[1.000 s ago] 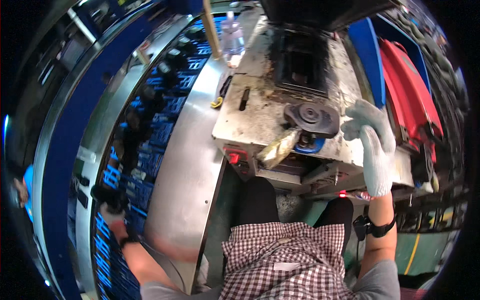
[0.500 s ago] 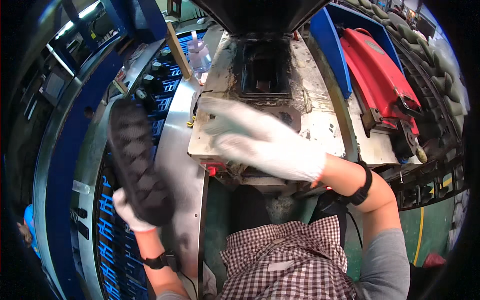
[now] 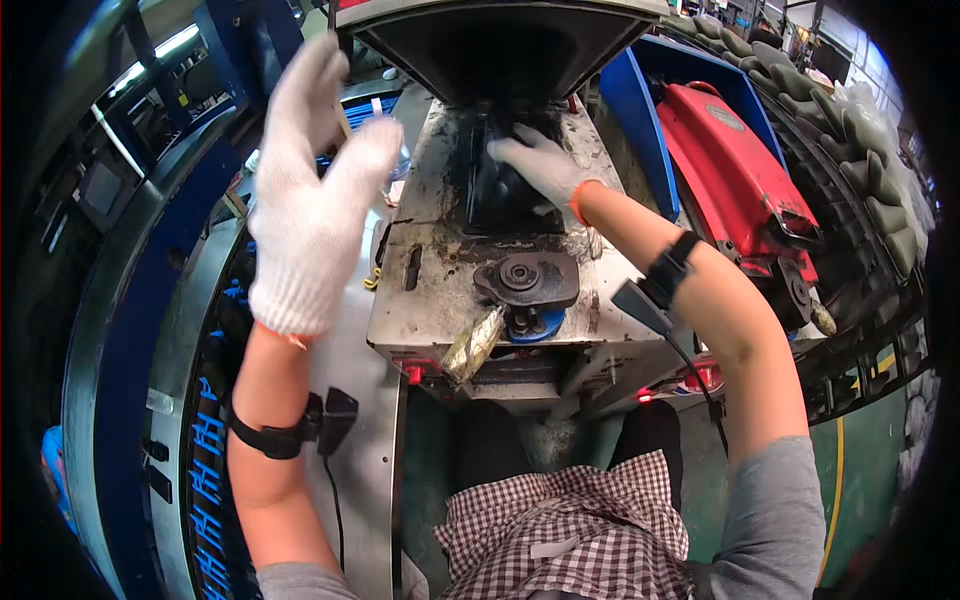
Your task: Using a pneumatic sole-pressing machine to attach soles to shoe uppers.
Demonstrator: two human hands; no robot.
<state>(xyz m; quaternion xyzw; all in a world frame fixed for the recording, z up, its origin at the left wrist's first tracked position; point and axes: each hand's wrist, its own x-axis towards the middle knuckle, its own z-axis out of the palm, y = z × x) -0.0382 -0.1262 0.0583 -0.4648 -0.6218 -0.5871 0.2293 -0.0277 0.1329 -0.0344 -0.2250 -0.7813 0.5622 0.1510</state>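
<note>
My left hand [image 3: 315, 190], in a white knit glove, is raised over the metal bench at the left. Its thumb stands away from the fingers and nothing is in it. My right hand [image 3: 540, 170], gloved too, reaches over the dark recess [image 3: 480, 215] in the top of a worn, light-coloured machine [image 3: 420, 290]. Its fingers are stretched and apart; what lies beneath them is partly hidden. Closer to me, a dark metal latch [image 3: 525, 278] with a tape-wrapped handle [image 3: 475, 345] sits at the machine's front edge.
A raised black lid [image 3: 500, 50] overhangs the recess. Right of the machine stand a blue guard [image 3: 635, 130] and a red machine cover [image 3: 735, 165]. Racks of grey shoe-shaped forms [image 3: 885, 215] line the far right. Blue-tipped racks [image 3: 205, 450] run along the left bench.
The dark woven shoe has left my left hand and is out of sight. That hand has risen, spread. My right hand has moved farther out over the recess. The latch now shows.
</note>
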